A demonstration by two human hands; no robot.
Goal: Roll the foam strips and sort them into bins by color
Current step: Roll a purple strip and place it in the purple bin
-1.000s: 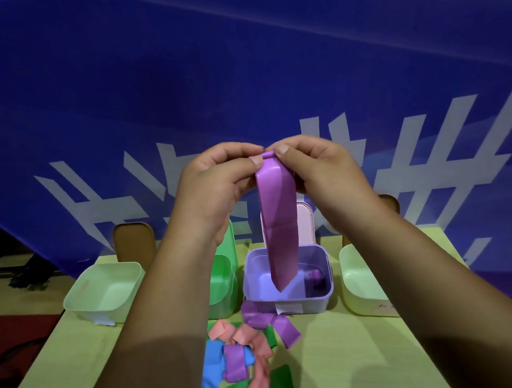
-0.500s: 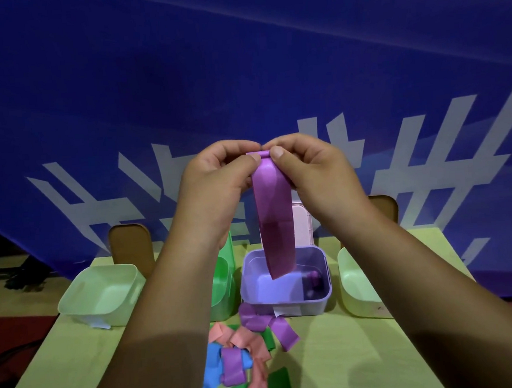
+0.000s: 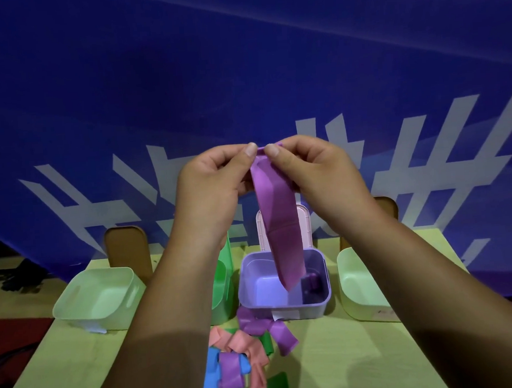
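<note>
The yellow-green table [image 3: 326, 349] carries four bins in a row below the raised hands. A pale bin [image 3: 98, 298] sits out past the left hand [image 3: 212, 190], and a green bin [image 3: 222, 290] is half hidden behind that forearm. A purple bin [image 3: 284, 308] stands beneath both hands, and a second pale bin [image 3: 358, 289] sits under the right hand's [image 3: 313, 171] wrist. Mixed strips [image 3: 245, 361] lie heaped between the forearms.
</note>
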